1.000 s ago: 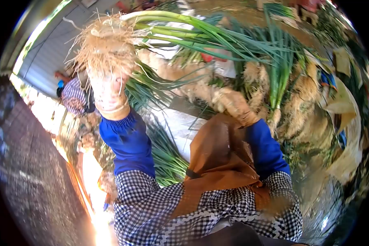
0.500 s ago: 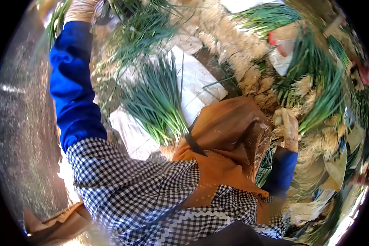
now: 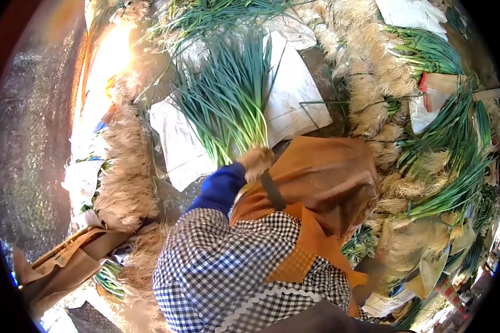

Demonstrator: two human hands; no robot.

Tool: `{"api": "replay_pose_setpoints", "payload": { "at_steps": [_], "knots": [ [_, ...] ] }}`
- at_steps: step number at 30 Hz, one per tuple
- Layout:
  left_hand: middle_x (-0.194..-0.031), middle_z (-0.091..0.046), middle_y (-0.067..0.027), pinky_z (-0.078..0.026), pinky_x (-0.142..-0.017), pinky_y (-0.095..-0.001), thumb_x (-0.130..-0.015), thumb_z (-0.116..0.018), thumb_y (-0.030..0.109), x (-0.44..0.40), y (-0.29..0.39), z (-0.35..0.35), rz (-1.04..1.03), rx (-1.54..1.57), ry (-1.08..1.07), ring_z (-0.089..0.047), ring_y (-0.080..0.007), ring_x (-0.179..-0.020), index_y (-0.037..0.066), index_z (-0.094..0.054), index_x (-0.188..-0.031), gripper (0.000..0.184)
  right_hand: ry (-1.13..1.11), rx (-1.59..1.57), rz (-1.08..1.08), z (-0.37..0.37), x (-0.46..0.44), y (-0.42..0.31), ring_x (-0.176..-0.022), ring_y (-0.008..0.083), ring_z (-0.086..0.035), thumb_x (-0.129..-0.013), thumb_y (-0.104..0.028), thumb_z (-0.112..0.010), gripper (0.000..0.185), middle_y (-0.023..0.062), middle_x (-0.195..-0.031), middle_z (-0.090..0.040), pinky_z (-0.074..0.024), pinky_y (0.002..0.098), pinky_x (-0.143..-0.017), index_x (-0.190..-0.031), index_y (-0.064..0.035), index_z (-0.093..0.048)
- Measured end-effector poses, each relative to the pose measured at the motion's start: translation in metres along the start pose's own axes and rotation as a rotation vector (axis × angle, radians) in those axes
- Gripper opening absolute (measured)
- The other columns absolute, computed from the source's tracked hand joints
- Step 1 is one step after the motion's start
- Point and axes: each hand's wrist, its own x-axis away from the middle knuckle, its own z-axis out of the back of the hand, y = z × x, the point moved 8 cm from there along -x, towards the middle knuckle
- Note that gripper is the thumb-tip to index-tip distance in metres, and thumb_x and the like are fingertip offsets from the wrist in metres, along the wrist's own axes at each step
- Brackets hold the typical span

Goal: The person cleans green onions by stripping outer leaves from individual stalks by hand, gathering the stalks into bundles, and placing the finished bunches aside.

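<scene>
My left hand [image 3: 254, 160], below a blue sleeve [image 3: 219, 186], is at the root end of a bunch of green onions [image 3: 230, 105]. Its fingers look closed around the onions' lower stalks, though they blend with the pale roots. The bunch lies with its dark leaves fanned away from me across a white sheet [image 3: 294, 83]. Beside the hand, a dark strap [image 3: 272, 190] crosses the brown apron [image 3: 328, 166] over my lap. My right hand is out of sight.
Rows of root-end bundles [image 3: 125, 177] line the left, and more root bundles [image 3: 366, 83] run along the right. Loose green onions [image 3: 455, 166] lie at the right, with further leaves [image 3: 216, 14] at the top. Brown cloth [image 3: 72, 272] hangs at lower left.
My left hand has come from the upper left down to the bunch's roots, and the bunch looks fuller. My right hand has left the roots at right and gone from view. The view has shifted.
</scene>
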Motion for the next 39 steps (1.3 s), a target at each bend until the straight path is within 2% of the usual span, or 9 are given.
{"api": "replay_pose_setpoints", "payload": {
  "at_steps": [16,22,24,27,30,33,35,38,39],
  "knots": [
    [-0.112,-0.058,-0.0129,-0.043,-0.083,-0.0306,-0.078,-0.062,0.031,-0.023,-0.065,-0.037,-0.039,-0.905,-0.256,-0.054,-0.0215,-0.099,0.0,-0.051,-0.116,0.051,-0.091,0.125,-0.034,-0.006,0.031,0.031,-0.097,0.0328,-0.055,-0.09,-0.005,-0.044,0.03,0.0161,-0.106,-0.059,-0.0458,0.0397,-0.082,-0.118,0.0013,-0.052],
    [-0.104,-0.062,-0.0164,-0.045,-0.082,-0.0346,-0.078,-0.064,0.04,0.04,-0.063,0.05,0.034,0.099,0.306,-0.058,-0.0248,-0.096,0.0,-0.061,-0.106,0.049,-0.162,0.175,-0.018,-0.02,0.039,0.031,-0.095,0.0327,-0.056,-0.089,-0.005,-0.045,0.029,0.0157,-0.105,-0.06,-0.0466,0.0395,-0.08,-0.117,0.0012,-0.052],
    [-0.097,-0.062,-0.0219,-0.046,-0.079,-0.0376,-0.081,-0.056,0.032,0.126,0.071,0.065,-0.208,-0.105,0.467,-0.059,-0.0316,-0.091,0.0,-0.059,-0.107,0.042,-0.121,0.213,0.028,-0.03,0.039,0.03,-0.094,0.0327,-0.056,-0.089,-0.005,-0.045,0.029,0.0155,-0.105,-0.06,-0.0469,0.0394,-0.08,-0.117,0.0012,-0.052],
    [-0.095,-0.062,-0.024,-0.048,-0.071,-0.0469,-0.08,-0.054,0.034,0.019,-0.069,0.106,-0.1,-0.862,0.537,-0.061,-0.0386,-0.084,0.005,-0.049,-0.121,0.051,-0.075,0.283,0.215,-0.047,0.04,0.023,-0.094,0.0326,-0.057,-0.089,-0.005,-0.045,0.029,0.0153,-0.104,-0.06,-0.0473,0.0393,-0.079,-0.117,0.0012,-0.052],
    [-0.076,-0.067,-0.014,-0.051,-0.058,-0.0439,-0.076,-0.055,0.029,-0.045,-0.119,0.115,0.019,-1.238,0.344,-0.065,-0.0315,-0.068,0.008,-0.069,-0.073,0.025,-0.057,0.322,0.263,-0.06,0.037,0.029,-0.091,0.0316,-0.057,-0.089,-0.005,-0.047,0.028,0.0146,-0.102,-0.061,-0.048,0.0386,-0.077,-0.115,0.001,-0.053],
    [-0.083,-0.067,-0.0146,-0.052,-0.068,-0.0414,-0.075,-0.057,0.024,-0.049,-0.116,0.116,0.042,-1.234,0.358,-0.065,-0.0306,-0.079,0.007,-0.069,-0.077,0.021,-0.061,0.304,0.245,-0.074,0.036,0.034,-0.086,0.0285,-0.059,-0.088,-0.007,-0.051,0.023,0.0127,-0.098,-0.063,-0.0491,0.0364,-0.072,-0.109,0.0006,-0.056],
    [-0.085,-0.066,-0.0154,-0.052,-0.069,-0.0417,-0.076,-0.056,0.026,-0.029,-0.1,0.118,0.024,-1.216,0.396,-0.065,-0.0313,-0.079,0.007,-0.07,-0.081,0.024,-0.092,-0.507,-0.678,-0.104,0.061,0.107,-0.086,0.025,-0.059,-0.088,-0.009,-0.055,0.02,0.0113,-0.096,-0.063,-0.0489,0.0334,-0.072,-0.105,0.0004,-0.058],
    [-0.076,-0.065,-0.015,-0.051,-0.062,-0.042,-0.074,-0.058,0.028,0.005,-0.077,0.145,0.005,-0.984,0.521,-0.064,-0.0306,-0.071,0.009,-0.068,-0.073,0.022,-0.229,-0.07,-0.201,-0.1,0.067,0.097,-0.089,0.0242,-0.058,-0.086,-0.01,-0.058,0.024,0.0116,-0.1,-0.062,-0.0475,0.0318,-0.076,-0.108,-0.0015,-0.058],
    [-0.066,-0.061,-0.0124,-0.046,-0.051,-0.0435,-0.075,-0.055,0.021,0.019,-0.062,0.143,-0.531,-1.005,0.428,-0.06,-0.0289,-0.06,0.011,-0.064,-0.066,0.015,-0.1,0.346,0.174,-0.101,0.08,0.091,-0.093,0.0246,-0.058,-0.086,-0.009,-0.056,0.024,0.0127,-0.102,-0.061,-0.0468,0.0323,-0.079,-0.109,-0.0024,-0.058]
  ]
}}
